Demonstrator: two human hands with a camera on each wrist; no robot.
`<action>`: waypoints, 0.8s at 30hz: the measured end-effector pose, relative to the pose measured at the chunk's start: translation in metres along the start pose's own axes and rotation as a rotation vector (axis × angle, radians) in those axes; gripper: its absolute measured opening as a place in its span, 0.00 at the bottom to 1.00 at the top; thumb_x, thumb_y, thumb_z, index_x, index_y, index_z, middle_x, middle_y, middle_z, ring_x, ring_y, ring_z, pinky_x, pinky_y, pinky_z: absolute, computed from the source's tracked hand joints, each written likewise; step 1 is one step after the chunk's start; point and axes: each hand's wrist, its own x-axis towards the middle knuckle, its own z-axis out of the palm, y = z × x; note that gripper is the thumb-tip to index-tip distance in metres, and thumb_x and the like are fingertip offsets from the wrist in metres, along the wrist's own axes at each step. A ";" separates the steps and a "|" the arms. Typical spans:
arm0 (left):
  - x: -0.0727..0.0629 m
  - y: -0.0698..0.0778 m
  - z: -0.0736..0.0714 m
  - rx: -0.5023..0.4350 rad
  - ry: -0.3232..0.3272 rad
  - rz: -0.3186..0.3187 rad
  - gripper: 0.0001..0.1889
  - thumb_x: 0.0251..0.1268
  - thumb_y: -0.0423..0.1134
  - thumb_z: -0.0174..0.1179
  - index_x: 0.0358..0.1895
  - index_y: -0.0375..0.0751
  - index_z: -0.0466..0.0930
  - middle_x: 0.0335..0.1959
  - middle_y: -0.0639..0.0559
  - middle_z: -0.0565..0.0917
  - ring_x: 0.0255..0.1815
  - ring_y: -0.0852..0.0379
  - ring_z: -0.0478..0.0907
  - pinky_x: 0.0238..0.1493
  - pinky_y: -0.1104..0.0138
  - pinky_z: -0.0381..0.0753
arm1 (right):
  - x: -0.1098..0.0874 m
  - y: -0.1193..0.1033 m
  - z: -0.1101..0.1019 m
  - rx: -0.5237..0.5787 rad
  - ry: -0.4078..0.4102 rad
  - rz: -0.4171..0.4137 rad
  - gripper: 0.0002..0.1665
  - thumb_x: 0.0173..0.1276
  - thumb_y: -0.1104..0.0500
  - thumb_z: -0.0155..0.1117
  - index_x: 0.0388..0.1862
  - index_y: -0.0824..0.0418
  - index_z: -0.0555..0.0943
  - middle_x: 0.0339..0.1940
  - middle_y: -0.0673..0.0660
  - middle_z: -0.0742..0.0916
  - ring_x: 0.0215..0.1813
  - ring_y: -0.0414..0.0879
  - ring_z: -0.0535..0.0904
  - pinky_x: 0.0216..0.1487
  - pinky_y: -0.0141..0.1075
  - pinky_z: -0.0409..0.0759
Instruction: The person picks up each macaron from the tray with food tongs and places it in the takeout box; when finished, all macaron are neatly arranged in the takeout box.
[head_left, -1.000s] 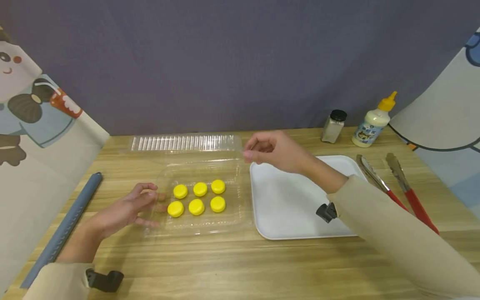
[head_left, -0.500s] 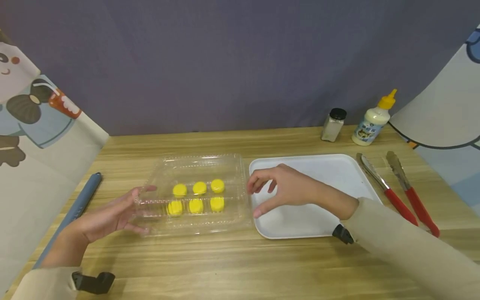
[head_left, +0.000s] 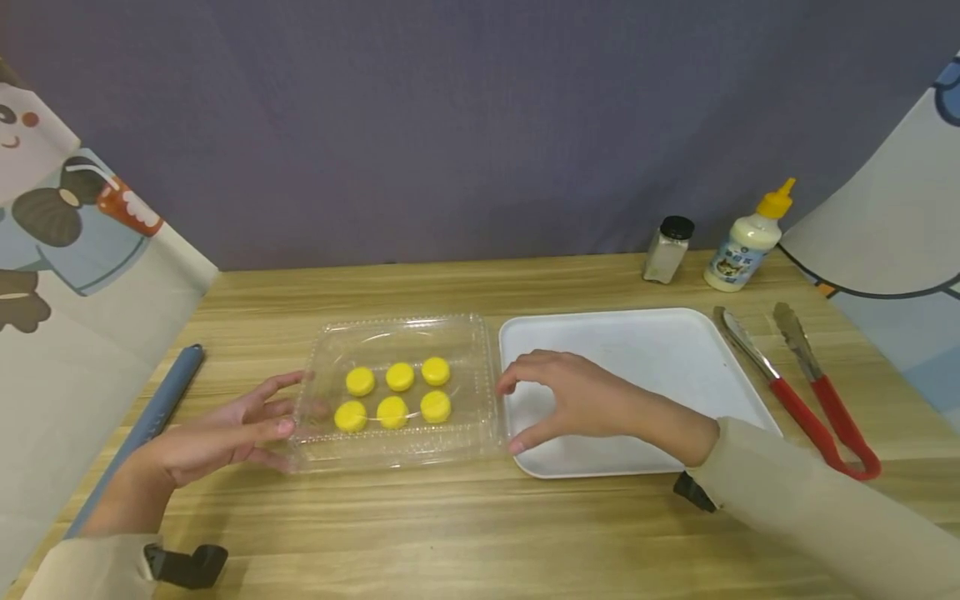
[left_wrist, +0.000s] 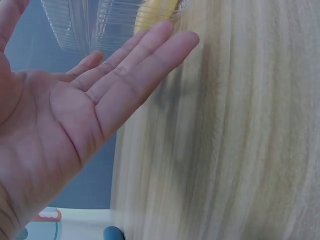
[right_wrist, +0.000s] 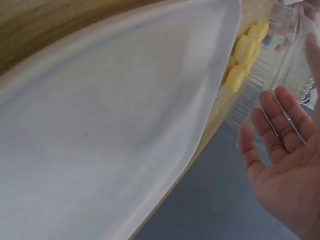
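Note:
A clear plastic clamshell box (head_left: 397, 446) lies on the wooden table with its lid down over several yellow macarons (head_left: 392, 412) set in two rows. My left hand (head_left: 225, 433) is at the box's left side, fingers spread and fairly straight, fingertips right at its edge. On the opposite side, my right hand (head_left: 592, 396) reaches across the white tray, fingers loosely bent and thumb apart, fingertips close to the box's right edge. In the right wrist view the palm (right_wrist: 290, 190) faces the box and holds nothing. The left wrist view shows the left palm (left_wrist: 55, 120) bare too.
The white tray (head_left: 645, 350) stands just right of the box. Red-handled tongs (head_left: 842, 417) lie beyond it. A black-capped jar (head_left: 666, 254) and a yellow-tipped squeeze bottle (head_left: 741, 254) stand at the back right. Along the left edge lies a long blue-grey bar (head_left: 168, 396).
The lid, folded back a second ago, has swung forward and down over the macarons. My right hand has come down from the lid's far edge to the box's right side.

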 end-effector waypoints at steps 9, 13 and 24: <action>0.003 0.009 0.002 0.018 0.003 -0.034 0.37 0.83 0.32 0.43 0.80 0.46 0.29 0.74 0.55 0.67 0.68 0.54 0.74 0.57 0.46 0.80 | -0.003 0.002 0.015 0.271 0.011 0.089 0.29 0.64 0.47 0.77 0.55 0.59 0.74 0.43 0.49 0.85 0.49 0.45 0.81 0.47 0.41 0.80; 0.003 0.008 0.001 0.019 0.007 -0.027 0.36 0.82 0.33 0.44 0.81 0.48 0.31 0.74 0.55 0.68 0.69 0.55 0.74 0.57 0.47 0.80 | -0.003 0.000 0.020 0.364 -0.045 0.165 0.27 0.67 0.48 0.74 0.50 0.63 0.72 0.34 0.50 0.85 0.41 0.46 0.80 0.40 0.40 0.79; 0.005 0.004 -0.002 -0.011 -0.056 0.028 0.34 0.83 0.31 0.41 0.81 0.61 0.40 0.74 0.58 0.67 0.69 0.53 0.73 0.58 0.49 0.80 | -0.004 0.000 0.029 0.604 -0.248 0.209 0.18 0.77 0.51 0.61 0.33 0.63 0.79 0.23 0.51 0.81 0.27 0.42 0.72 0.25 0.29 0.67</action>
